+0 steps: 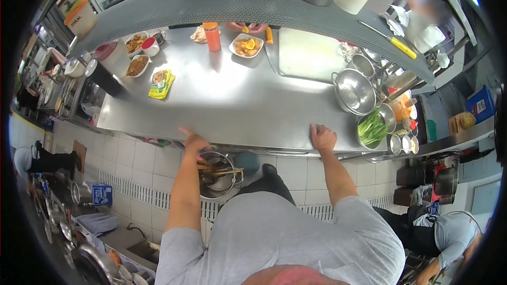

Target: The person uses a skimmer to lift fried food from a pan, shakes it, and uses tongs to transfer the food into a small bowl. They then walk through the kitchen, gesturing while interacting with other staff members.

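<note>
My left hand (195, 141) is over the front edge of the steel counter (232, 111), index finger stretched out and nothing held. My right hand (323, 138) rests on the same edge farther right, its fingers curled and nothing visible in them. Nearest to it is a steel bowl of green leafy vegetables (373, 127). Yellow-green packets (160, 84) lie on the counter beyond my left hand. Across the counter, another person's hands (247, 27) are at a white bowl of food with orange slices (246, 46), beside an orange bottle (212, 37).
A white cutting board (309, 53) lies at the back right, near stacked steel bowls (355, 92). A dark cylindrical container (103, 77) and dishes of food (138, 66) stand at left. Below the edge is a pot with utensils (217, 182). A shelf (211, 8) overhangs the far side.
</note>
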Demonstrator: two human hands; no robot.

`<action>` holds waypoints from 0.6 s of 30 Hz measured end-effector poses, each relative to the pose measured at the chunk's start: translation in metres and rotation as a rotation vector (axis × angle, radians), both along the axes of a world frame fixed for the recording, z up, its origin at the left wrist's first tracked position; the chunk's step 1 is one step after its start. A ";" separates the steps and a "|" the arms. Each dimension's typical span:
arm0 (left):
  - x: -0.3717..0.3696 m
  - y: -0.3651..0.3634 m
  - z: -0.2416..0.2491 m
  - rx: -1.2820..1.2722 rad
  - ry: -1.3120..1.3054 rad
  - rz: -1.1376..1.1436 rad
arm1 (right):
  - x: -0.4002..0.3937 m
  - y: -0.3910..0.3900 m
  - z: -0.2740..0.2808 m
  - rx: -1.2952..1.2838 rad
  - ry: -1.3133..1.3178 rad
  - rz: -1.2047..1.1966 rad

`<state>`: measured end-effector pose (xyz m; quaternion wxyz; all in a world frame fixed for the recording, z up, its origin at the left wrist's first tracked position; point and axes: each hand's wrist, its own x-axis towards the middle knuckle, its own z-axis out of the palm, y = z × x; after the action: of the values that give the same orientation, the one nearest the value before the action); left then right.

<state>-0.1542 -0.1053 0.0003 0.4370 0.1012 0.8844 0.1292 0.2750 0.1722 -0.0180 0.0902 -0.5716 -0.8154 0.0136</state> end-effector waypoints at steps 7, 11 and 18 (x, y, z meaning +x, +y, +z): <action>-0.004 0.005 -0.009 -0.056 -0.007 0.067 | 0.000 0.001 -0.002 0.012 0.018 -0.002; -0.005 -0.002 -0.013 0.013 0.027 -0.069 | 0.001 0.002 -0.001 0.005 0.012 -0.002; -0.029 -0.008 -0.067 0.023 0.157 -0.354 | -0.001 0.000 0.005 -0.030 -0.032 -0.006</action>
<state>-0.1837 -0.1130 -0.0671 0.3814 0.2698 0.8826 0.0521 0.2745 0.1724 -0.0128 0.0689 -0.5756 -0.8146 0.0163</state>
